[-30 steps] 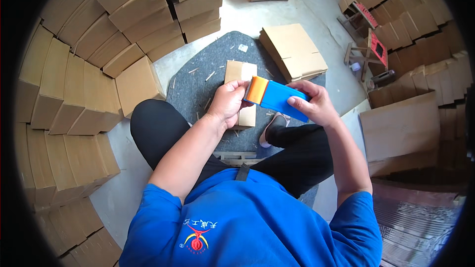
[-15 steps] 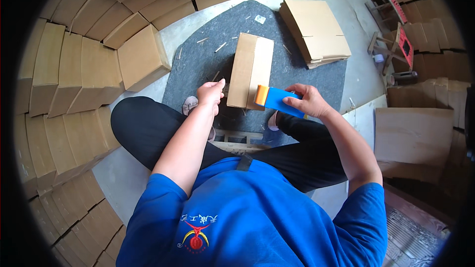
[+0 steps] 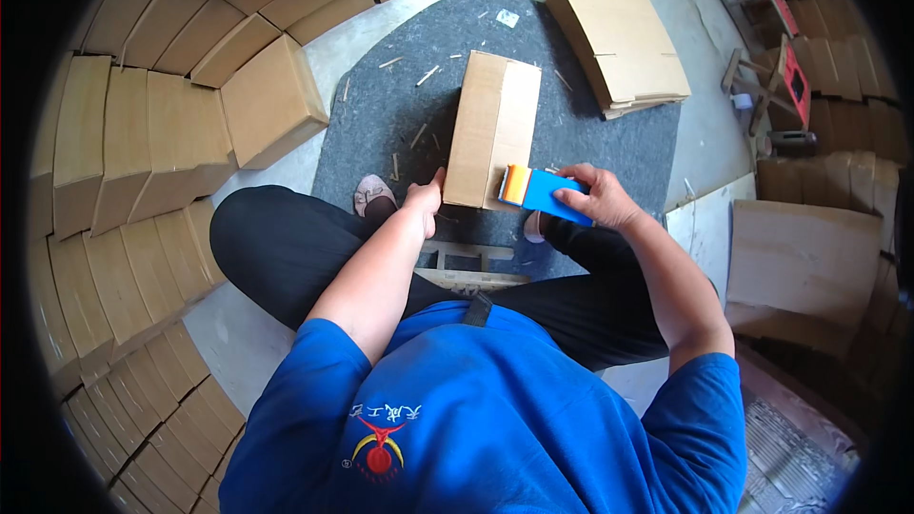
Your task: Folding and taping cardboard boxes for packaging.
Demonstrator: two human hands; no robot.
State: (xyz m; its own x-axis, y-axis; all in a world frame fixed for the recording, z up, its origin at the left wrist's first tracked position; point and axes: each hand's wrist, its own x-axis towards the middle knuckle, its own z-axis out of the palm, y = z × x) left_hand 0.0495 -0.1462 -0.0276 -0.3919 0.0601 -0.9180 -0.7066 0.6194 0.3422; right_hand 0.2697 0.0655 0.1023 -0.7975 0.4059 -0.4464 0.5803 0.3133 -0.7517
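Note:
A closed cardboard box (image 3: 479, 133) stands in front of me, with a paler flap along the right part of its top. My left hand (image 3: 426, 203) is closed at the box's near left edge, its fingers against the side and partly hidden. In my right hand (image 3: 600, 198) is a blue tape dispenser (image 3: 552, 196), gripped with the thumb on top. The dispenser's orange front end (image 3: 515, 185) is at the near right corner of the box.
A dark grey mat (image 3: 381, 105) with scattered scraps lies under the box. Flat cardboard sheets (image 3: 624, 43) are stacked at the far right. Rows of cartons (image 3: 171, 133) line the left. Small stools with red parts (image 3: 796, 86) stand at the right.
My left hand has moved right to the box's side. The tape dispenser has shifted slightly right, and the whole scene has moved a little in view.

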